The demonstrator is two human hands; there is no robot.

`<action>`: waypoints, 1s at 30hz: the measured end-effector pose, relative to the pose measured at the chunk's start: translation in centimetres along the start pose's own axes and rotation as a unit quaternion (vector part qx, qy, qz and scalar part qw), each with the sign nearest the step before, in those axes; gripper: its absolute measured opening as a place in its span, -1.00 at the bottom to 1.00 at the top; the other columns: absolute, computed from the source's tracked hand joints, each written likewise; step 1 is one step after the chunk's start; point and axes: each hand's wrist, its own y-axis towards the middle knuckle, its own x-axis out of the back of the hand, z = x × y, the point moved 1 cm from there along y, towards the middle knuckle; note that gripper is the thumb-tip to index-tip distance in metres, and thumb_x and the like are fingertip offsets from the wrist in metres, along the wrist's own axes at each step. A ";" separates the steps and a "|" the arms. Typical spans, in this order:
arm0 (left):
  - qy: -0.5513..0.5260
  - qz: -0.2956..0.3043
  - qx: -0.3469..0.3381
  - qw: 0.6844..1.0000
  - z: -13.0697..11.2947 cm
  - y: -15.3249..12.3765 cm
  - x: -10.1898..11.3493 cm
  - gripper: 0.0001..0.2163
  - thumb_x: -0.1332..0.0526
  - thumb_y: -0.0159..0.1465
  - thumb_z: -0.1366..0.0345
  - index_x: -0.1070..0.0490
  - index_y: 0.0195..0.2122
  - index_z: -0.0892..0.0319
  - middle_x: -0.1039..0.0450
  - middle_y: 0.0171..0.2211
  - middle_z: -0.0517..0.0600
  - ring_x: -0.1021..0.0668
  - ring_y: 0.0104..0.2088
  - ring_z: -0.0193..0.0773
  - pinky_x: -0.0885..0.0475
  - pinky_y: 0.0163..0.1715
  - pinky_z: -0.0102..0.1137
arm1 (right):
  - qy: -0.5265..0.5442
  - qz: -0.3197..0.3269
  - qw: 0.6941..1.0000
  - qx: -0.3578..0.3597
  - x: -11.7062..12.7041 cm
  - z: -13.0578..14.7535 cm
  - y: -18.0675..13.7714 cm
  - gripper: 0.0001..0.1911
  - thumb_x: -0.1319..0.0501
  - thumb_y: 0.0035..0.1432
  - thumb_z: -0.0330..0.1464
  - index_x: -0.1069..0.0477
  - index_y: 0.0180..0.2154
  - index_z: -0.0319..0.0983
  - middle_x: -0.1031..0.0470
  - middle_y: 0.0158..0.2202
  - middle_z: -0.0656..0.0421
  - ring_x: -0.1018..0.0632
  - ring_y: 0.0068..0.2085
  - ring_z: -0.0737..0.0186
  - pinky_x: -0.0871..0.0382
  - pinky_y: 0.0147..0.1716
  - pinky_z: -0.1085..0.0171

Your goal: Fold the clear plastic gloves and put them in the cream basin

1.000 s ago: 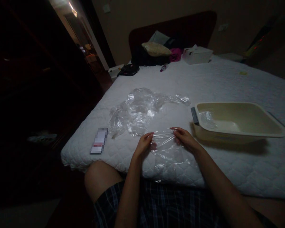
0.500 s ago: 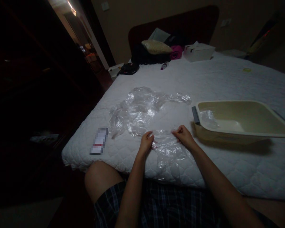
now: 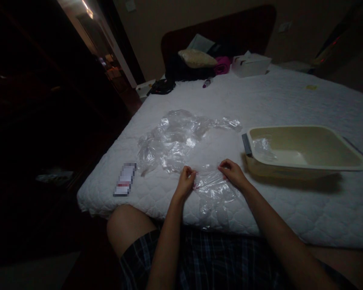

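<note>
A clear plastic bag (image 3: 214, 197) lies stretched between my two hands at the near edge of the bed, with its lower part spread on the quilted cover. My left hand (image 3: 186, 181) pinches its upper left edge, where small red marks show. At the upper right edge, my right hand (image 3: 231, 172) holds the bag between thumb and fingers. Beyond my hands, a heap of crumpled clear plastic bags (image 3: 178, 141) spreads over the bed.
A cream plastic basin (image 3: 293, 171) with grey handles stands at the right, some clear plastic inside. A phone (image 3: 125, 179) lies at the left. Toward the headboard (image 3: 218, 30) are a yellowish pillow (image 3: 198, 59), a pink roll (image 3: 222, 65) and a white box (image 3: 251, 66).
My hands stay almost in place with the bag between them. The whole view has shifted slightly; the heap and the basin lie as before.
</note>
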 end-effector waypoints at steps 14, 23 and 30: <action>-0.032 0.043 -0.008 0.999 0.3 -0.3 0.2 -0.61 -0.27 0.04 0.31 -0.38 -0.06 0.19 -0.34 0.03 0.10 -0.39 0.01 -0.15 -0.24 0.05 -0.24 | 0.011 -0.020 0.999 -0.038 0.1 -0.4 -0.1 -0.56 -0.28 -0.15 -0.16 -0.46 -0.20 -0.24 -0.46 -0.24 0.08 -0.41 -0.45 0.30 -0.32 -0.68 0.38; -0.013 0.026 -0.033 0.999 0.7 -0.3 0.4 -0.56 -0.28 0.01 0.37 -0.37 -0.03 0.16 -0.31 0.06 0.08 -0.35 0.06 -0.16 -0.14 0.11 -0.22 | -0.060 -0.034 0.994 0.080 0.4 0.1 -0.2 -0.62 -0.25 -0.06 -0.21 -0.46 -0.15 -0.18 -0.44 -0.08 0.08 -0.42 -0.04 0.09 -0.28 -0.04 0.08; -0.006 0.018 -0.043 0.999 0.7 -0.3 0.2 -0.57 -0.27 0.01 0.40 -0.38 -0.04 0.15 -0.30 0.07 0.07 -0.32 0.09 -0.15 -0.10 0.14 -0.19 | -0.198 -0.034 0.967 0.154 0.1 -0.2 -0.3 -0.61 -0.14 0.06 -0.19 -0.40 -0.07 -0.17 -0.38 -0.06 0.06 -0.41 -0.07 0.11 -0.28 -0.07 0.10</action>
